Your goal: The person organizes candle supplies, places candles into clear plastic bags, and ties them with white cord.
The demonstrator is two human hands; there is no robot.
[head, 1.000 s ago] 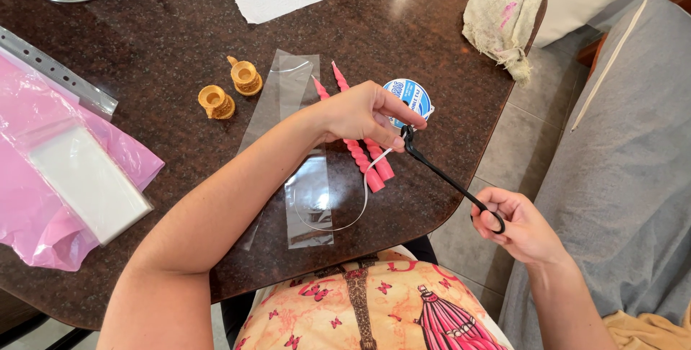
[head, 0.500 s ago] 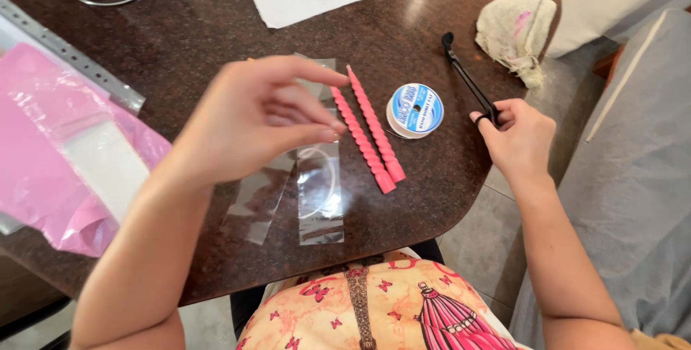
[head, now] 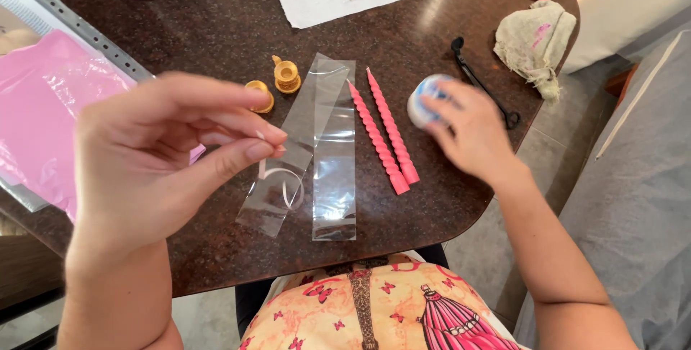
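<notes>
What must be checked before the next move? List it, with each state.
1. White cord pinched in the left hand: ok, thumb and forefinger are closed on it and its loop hangs over the clear bags.
2. Right hand grip on the spool: cannot tell, the hand is blurred over it.
3. Scissors out of both hands: ok, they lie on the table beside the right hand.
4. Pink twisted candles together: ok, side by side, right of the bags, not inside.
5. Gold holders clear of the bags: ok, just left of them.

pink spiral candles (head: 381,130), gold holders (head: 273,85)
</notes>
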